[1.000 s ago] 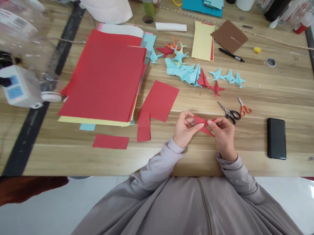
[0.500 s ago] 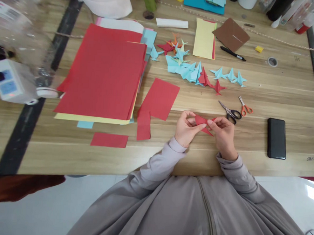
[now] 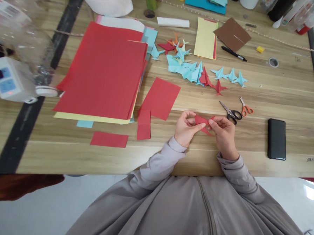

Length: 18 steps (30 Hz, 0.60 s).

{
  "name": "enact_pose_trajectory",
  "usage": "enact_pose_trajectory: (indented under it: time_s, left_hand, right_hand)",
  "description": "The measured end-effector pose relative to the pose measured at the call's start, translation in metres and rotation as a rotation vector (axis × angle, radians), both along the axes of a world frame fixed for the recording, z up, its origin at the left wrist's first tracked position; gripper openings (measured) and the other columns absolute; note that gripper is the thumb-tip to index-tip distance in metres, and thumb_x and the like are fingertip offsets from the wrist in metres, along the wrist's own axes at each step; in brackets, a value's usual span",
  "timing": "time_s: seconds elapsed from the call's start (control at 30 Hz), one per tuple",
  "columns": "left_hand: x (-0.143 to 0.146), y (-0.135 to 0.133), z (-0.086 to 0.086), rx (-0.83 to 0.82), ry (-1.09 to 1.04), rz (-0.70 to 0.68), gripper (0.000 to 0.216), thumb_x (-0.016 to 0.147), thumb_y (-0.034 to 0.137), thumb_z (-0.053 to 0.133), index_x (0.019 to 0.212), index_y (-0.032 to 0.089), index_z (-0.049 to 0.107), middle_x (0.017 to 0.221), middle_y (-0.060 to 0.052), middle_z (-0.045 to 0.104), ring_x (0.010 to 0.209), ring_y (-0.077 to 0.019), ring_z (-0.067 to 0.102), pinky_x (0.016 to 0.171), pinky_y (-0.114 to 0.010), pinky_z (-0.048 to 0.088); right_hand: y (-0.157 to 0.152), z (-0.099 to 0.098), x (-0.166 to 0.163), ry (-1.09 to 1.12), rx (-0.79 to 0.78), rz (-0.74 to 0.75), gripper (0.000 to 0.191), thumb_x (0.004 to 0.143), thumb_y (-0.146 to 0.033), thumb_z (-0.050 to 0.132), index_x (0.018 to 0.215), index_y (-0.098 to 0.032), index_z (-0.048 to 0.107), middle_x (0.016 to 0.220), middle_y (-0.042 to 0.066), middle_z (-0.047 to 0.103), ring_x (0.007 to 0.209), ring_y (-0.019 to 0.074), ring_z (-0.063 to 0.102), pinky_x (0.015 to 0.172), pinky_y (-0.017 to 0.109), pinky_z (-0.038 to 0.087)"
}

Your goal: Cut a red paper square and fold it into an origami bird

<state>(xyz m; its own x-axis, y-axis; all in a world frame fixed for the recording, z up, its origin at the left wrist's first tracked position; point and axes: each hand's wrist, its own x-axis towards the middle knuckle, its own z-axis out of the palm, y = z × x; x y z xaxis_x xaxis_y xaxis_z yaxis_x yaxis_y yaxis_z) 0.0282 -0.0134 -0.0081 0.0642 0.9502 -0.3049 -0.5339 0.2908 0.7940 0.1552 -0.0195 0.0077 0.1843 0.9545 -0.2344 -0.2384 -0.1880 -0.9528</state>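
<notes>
A small folded piece of red paper [image 3: 202, 120] is held between my two hands near the front of the table. My left hand [image 3: 186, 129] pinches its left side between thumb and fingers. On its right side, my right hand [image 3: 223, 135] grips it with thumb and forefinger, partly hiding it. Black-handled scissors [image 3: 232, 113] lie just beyond my right hand, beside small orange-handled scissors [image 3: 246, 107]. To the left of my hands are a large red sheet [image 3: 163, 98] and a red strip [image 3: 144, 125]. Another red rectangle [image 3: 109, 139] lies closer to the table edge.
A stack of large red sheets [image 3: 104, 72] covers the left side. Folded blue paper cranes [image 3: 185, 70] and red ones [image 3: 205, 78] sit ahead. A black phone [image 3: 276, 139] is at right. Yellow paper [image 3: 204, 38], brown paper [image 3: 231, 33] and a pen [image 3: 234, 54] lie farther back.
My right thumb and fingers have shifted very slightly on the red paper, which has changed angle a little. Both hands stay in nearly the same place.
</notes>
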Motion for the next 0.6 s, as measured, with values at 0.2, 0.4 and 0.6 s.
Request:
enact_pose_trajectory:
  time_s: [0.2,0.4,0.6]
  left_hand:
    - [0.0002,0.0005,-0.001,0.015,0.009,-0.005,0.053,0.054,0.024,0.085,0.088,0.021,0.044,0.069,0.002,0.072,0.06,-0.0138,0.068,0.062,-0.028,0.055]
    - [0.0002,0.0004,-0.0004,0.017,0.02,-0.012,0.053,0.054,0.024,0.085,0.088,0.021,0.045,0.069,0.003,0.071,0.06,-0.0142,0.068,0.062,-0.028,0.055]
    - [0.0,0.0004,-0.0008,-0.008,-0.012,-0.013,0.046,0.058,0.026,0.083,0.086,0.02,0.047,0.07,0.002,0.071,0.064,-0.0131,0.068,0.064,-0.025,0.052]
  right_hand:
    - [-0.0002,-0.0007,-0.0002,-0.062,-0.004,-0.012,0.025,0.063,-0.035,0.08,0.072,-0.019,0.065,0.062,-0.003,0.066,0.05,0.0085,0.059,0.052,0.023,0.05]
    - [-0.0003,0.0001,-0.0007,-0.083,-0.006,-0.014,0.026,0.063,-0.037,0.079,0.072,-0.018,0.064,0.061,-0.004,0.064,0.049,0.0083,0.057,0.051,0.023,0.05]
    - [0.0002,-0.0003,0.0001,-0.071,0.001,-0.022,0.024,0.064,-0.035,0.079,0.072,-0.019,0.063,0.064,-0.003,0.065,0.051,0.0078,0.058,0.054,0.023,0.049]
